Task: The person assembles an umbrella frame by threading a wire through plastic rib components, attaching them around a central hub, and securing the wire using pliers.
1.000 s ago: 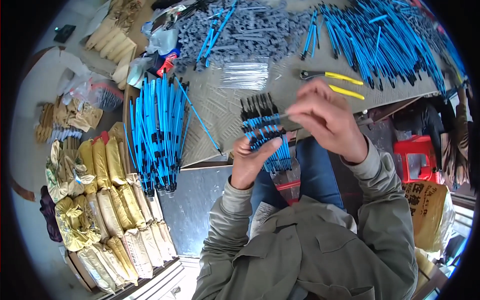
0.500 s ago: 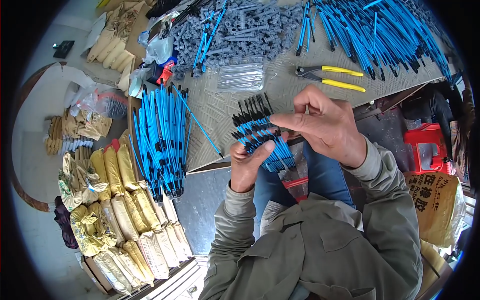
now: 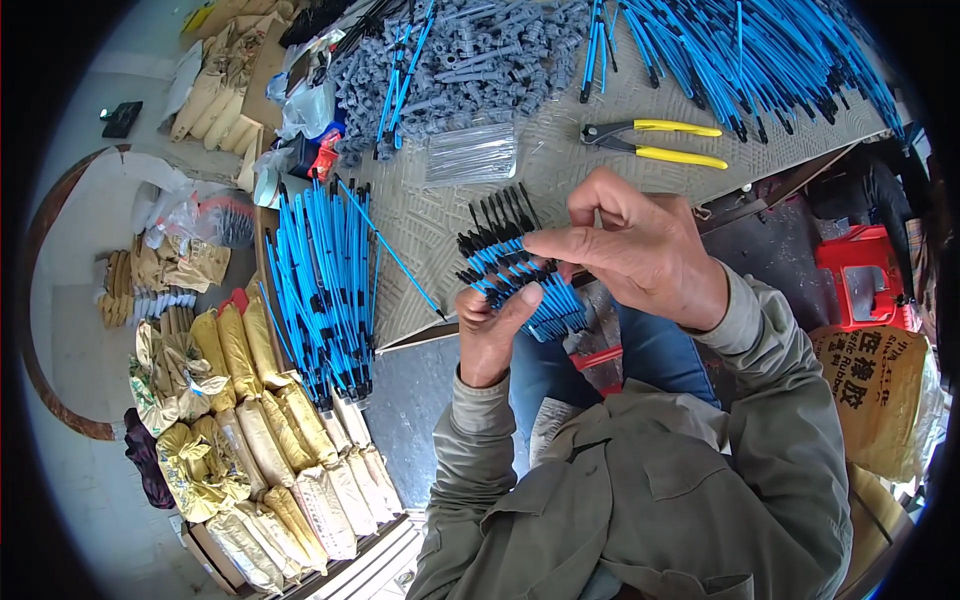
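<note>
My left hand [image 3: 487,338] is closed round a bundle of blue rods with black ends [image 3: 556,312], held tilted just off the table's near edge. Its thumb presses along the near side of the bundle. Several thin black tips fan out from the bundle's upper end. From the right, my right hand [image 3: 655,252] reaches over with bent fingers, thumb and fingertips brought together at the bundle's black ends. What lies between those fingertips is too small to tell. Beyond the hands, a clear packet of thin silvery pins [image 3: 471,154] lies on the table.
Cutters with yellow handles [image 3: 655,142] lie right of the packet. Grey plastic fittings [image 3: 460,65] are heaped behind it. Blue rods are piled at the far right [image 3: 750,60] and left table edge [image 3: 318,290]. Filled sacks [image 3: 265,440] stand at left, a red stool [image 3: 862,275] at right.
The view has shifted slightly. Both hands stay at the bundle in nearly the same pose, with the right thumb still against its black ends.
</note>
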`<state>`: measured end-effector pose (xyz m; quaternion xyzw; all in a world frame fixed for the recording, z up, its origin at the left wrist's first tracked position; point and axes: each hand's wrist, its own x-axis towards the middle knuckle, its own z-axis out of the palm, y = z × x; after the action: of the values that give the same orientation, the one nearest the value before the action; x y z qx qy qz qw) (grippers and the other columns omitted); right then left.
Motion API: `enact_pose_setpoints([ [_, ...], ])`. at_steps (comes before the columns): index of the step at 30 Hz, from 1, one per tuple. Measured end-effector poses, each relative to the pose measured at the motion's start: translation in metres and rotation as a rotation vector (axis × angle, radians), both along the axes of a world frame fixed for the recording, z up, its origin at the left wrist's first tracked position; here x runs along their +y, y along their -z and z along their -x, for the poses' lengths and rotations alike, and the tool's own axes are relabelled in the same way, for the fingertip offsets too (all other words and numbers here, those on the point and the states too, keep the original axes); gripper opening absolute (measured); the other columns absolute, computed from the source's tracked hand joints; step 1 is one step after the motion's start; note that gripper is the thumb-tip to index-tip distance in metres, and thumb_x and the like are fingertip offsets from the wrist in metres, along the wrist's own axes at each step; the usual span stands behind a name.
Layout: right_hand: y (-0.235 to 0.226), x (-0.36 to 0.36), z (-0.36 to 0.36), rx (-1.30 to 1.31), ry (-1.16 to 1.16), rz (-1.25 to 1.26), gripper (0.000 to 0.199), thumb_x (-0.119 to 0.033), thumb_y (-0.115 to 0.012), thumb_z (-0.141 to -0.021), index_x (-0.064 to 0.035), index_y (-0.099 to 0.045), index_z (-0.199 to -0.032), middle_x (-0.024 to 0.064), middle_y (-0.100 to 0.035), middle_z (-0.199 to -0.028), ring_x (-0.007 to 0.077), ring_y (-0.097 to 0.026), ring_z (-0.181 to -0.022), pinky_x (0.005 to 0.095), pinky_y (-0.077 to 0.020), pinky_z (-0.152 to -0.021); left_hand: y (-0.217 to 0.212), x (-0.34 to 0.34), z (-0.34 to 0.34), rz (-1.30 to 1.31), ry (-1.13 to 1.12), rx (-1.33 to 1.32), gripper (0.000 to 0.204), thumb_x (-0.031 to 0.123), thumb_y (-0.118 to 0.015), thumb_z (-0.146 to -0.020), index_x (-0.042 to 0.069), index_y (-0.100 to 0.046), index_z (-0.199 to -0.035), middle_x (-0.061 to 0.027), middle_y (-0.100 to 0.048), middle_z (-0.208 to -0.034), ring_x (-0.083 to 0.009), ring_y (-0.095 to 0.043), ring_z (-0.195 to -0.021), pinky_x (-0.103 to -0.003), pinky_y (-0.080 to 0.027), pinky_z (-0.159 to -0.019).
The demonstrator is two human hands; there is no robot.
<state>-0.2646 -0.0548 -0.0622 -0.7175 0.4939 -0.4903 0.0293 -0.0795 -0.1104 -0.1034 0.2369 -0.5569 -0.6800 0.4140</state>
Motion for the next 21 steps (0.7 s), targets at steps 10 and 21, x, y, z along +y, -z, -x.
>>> enact_pose_setpoints([
  [10, 0.003, -0.004, -0.005, -0.083, -0.029, 0.044, 0.037, 0.006, -0.065, -0.066, -0.0118, -0.068, -0.099, 0.0024, -0.047, -0.078, 0.0102, -0.054, -0.057, 0.0249, -0.0413, -0.046, -0.002, 0.001, -0.002, -0.057, 0.025, 0.003, 0.025, 0.005, -0.065, -0.082, -0.002, -0.062, -0.105, -0.0071, -0.065, -0.099, -0.0139, -0.06, -0.086, -0.029, -0.047, -0.082],
  [21, 0.007, -0.011, -0.009, -0.048, -0.024, 0.117, 0.032, 0.004, -0.066, -0.063, -0.0086, -0.065, -0.093, 0.0036, -0.047, -0.077, 0.0121, -0.051, -0.055, 0.0258, -0.041, -0.046, 0.001, -0.001, -0.003, -0.024, 0.057, 0.021, 0.021, 0.009, -0.064, -0.083, -0.002, -0.063, -0.101, -0.006, -0.065, -0.093, -0.0126, -0.059, -0.083, -0.027, -0.046, -0.078],
])
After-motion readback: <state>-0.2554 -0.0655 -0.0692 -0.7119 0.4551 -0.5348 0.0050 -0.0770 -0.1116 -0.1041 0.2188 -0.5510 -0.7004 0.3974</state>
